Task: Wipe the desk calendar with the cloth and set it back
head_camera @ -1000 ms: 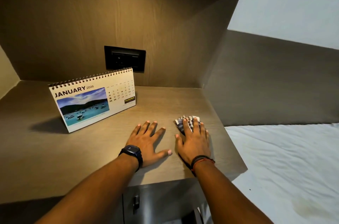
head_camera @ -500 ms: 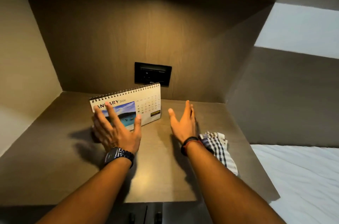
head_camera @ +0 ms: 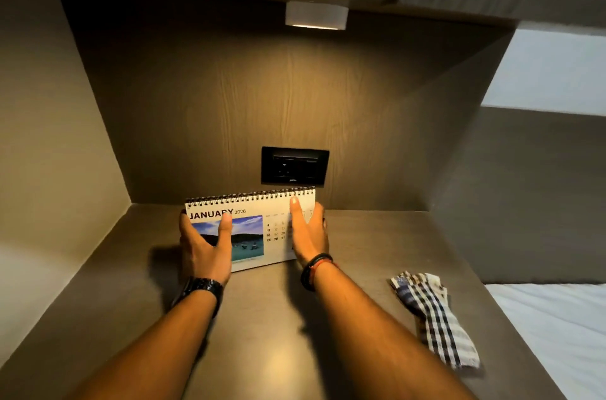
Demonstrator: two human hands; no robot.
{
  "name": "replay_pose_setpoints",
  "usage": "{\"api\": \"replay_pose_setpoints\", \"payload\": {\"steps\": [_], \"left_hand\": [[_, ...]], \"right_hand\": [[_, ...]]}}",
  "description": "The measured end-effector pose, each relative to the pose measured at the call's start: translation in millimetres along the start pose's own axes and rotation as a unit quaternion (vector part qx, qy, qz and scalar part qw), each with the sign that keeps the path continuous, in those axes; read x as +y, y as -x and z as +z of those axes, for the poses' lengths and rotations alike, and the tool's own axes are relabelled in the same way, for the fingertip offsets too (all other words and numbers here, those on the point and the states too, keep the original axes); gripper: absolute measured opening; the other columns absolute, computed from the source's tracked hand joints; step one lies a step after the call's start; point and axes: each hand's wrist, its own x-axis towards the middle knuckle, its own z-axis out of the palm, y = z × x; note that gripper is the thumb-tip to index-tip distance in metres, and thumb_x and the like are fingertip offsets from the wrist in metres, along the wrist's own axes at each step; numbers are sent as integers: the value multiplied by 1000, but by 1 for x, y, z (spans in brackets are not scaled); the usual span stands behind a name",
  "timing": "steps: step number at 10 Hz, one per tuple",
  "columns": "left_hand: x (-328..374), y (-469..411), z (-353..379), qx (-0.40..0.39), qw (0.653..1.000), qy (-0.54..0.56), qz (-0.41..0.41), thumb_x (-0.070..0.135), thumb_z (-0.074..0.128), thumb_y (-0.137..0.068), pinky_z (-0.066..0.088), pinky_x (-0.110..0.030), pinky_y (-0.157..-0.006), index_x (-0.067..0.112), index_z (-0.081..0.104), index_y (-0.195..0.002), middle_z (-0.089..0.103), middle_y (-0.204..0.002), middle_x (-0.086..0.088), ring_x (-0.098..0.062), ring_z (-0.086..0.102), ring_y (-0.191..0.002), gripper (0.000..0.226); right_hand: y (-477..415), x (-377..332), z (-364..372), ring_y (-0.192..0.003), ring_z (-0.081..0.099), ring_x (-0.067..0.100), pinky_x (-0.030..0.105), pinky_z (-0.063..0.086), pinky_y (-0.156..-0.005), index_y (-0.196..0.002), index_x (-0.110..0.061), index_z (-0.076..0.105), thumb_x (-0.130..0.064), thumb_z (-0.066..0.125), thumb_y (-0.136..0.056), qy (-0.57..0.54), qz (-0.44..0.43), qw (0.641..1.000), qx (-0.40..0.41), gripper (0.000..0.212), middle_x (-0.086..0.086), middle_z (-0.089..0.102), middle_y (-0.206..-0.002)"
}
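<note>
Calendar [head_camera: 249, 229] stands upright on the desk [head_camera: 269, 327], near the back wall below the socket [head_camera: 294, 166]. Both hands grasp it: the left hand [head_camera: 205, 245] wraps its left end, thumb across the photo, and the right hand [head_camera: 308, 232] takes the right end, thumb on the date grid. This looks like the pick-up before wiping. Next, one hand must free itself for the cloth [head_camera: 436, 317], lying loose well right of the fingers. Open desk lies toward the person; the right edge drops to the bed [head_camera: 557, 334].

Dim warm overhead lamp [head_camera: 315, 15], soft hand shadows, wide-angle bending at edges
</note>
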Motion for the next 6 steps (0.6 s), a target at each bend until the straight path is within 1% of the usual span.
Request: {"api": "replay_pose_setpoints", "payload": {"steps": [1, 2, 3, 4, 5, 6], "left_hand": [[4, -26, -5, -27, 1000, 10, -3, 62, 55, -80, 32, -51, -107, 23, 13, -146, 30, -152, -12, -38, 36, -133, 87], [5, -42, -6, -34, 999, 6, -12, 61, 57, -79, 32, -55, -107, 22, 13, -146, 29, -153, -13, -39, 34, -134, 89], [4, -43, -7, -34, 999, 6, -10, 59, 59, -78, 32, -53, -107, 22, 14, -146, 30, -152, -14, -39, 35, -133, 90], [1, -40, -11, -49, 999, -3, 7, 63, 61, -74, 30, -50, -108, 23, 13, -147, 28, -153, -13, -37, 32, -135, 96], [7, -34, -20, -8, 990, -117, 75, 72, 54, -69, 14, -55, -113, 23, 5, -149, 6, -159, -12, -35, 10, -143, 105], [12, -24, -32, 32, 941, -250, 225, 75, 45, -65, 2, -51, -114, 24, 3, -149, -1, -159, -13, -34, -2, -145, 107]], "right_hand": [[15, 6, 19, -114, 56, 30, 48, 46, -99, -137, -31, 31, -73, 36, -80, 69, -7, 996, 65, 70, 7, 53, -132], [18, 8, 33, -120, 52, 31, 51, 43, -102, -142, -29, 22, -71, 38, -81, 80, -10, 993, 83, 75, 9, 49, -138], [12, 8, 33, -114, 55, 28, 48, 47, -98, -142, -29, 22, -67, 41, -84, 65, -4, 995, 75, 71, 9, 52, -133], [9, 11, 27, -115, 55, 28, 48, 48, -97, -143, -29, 20, -66, 40, -84, 56, -3, 997, 46, 73, 11, 52, -136], [14, 10, 17, -146, 18, 34, 53, 22, -117, -149, -28, 0, -68, 35, -84, 186, -70, 976, 93, 84, 13, 17, -160], [24, 12, -3, -149, 0, 30, 49, 7, -119, -149, -27, -9, -67, 28, -84, 347, -253, 889, 161, 85, 10, 1, -162]]}}
